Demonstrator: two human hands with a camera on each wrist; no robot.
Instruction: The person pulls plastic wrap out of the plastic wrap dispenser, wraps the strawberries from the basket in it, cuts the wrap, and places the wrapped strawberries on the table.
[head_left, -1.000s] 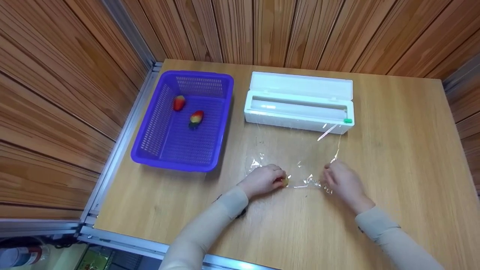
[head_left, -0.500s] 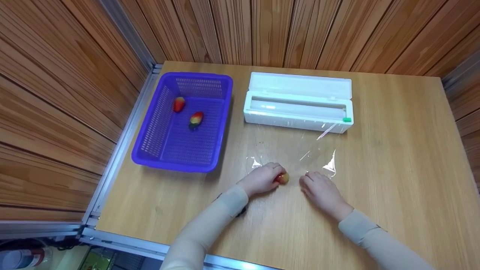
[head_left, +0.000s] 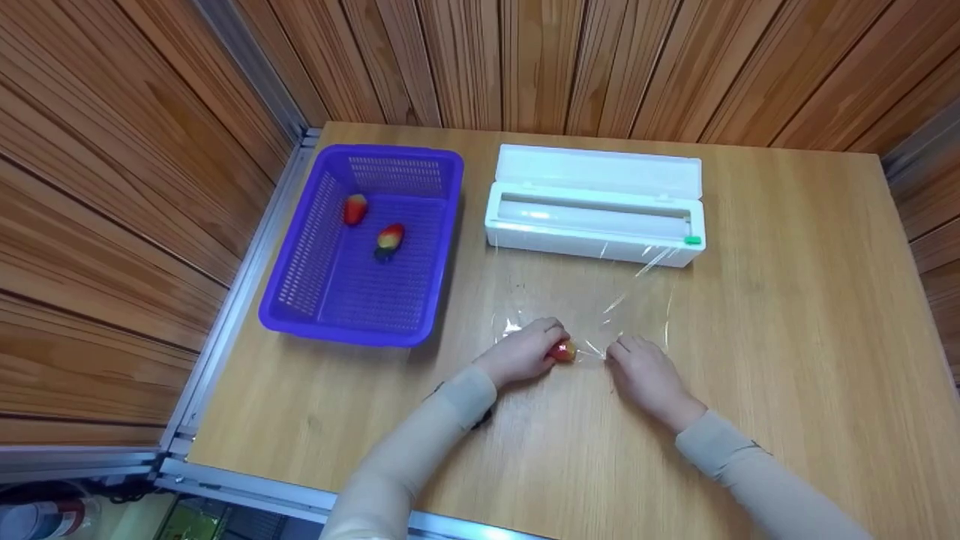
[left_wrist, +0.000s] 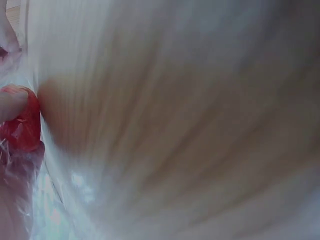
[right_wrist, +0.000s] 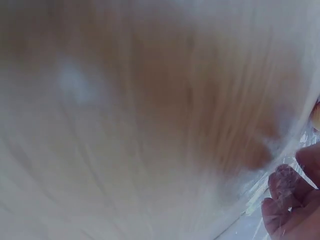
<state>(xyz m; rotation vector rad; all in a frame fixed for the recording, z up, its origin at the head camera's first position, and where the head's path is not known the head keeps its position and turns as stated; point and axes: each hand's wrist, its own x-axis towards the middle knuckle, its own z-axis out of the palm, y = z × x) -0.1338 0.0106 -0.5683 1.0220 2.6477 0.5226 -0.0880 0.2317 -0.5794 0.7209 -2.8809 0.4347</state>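
Note:
My left hand [head_left: 521, 351] grips a red and yellow strawberry [head_left: 564, 351] above the table's middle. In the left wrist view a thumb presses on the strawberry [left_wrist: 27, 127], which has shiny clear film around it. To its right, my right hand [head_left: 646, 375] pinches a gathered edge of cling film [head_left: 596, 351], pulled taut between the two hands. Crinkled film covers the right fingers [right_wrist: 286, 182] in the right wrist view. The sheet runs back to a white dispenser box [head_left: 592, 244], whose lid stands open over the film roll [head_left: 592, 217].
A purple plastic basket [head_left: 341, 334] stands at the left with two strawberries inside, one red strawberry [head_left: 355, 209] and another strawberry [head_left: 389, 237] nearer its middle. Wood-panelled walls [head_left: 540, 67] rise behind and at the sides. A metal frame rail [head_left: 247, 480] borders the table.
My right hand has moved left toward the strawberry and drawn the film's right side inward, gathering it into a taut strand. The left hand stays in place, with more of the strawberry's red showing.

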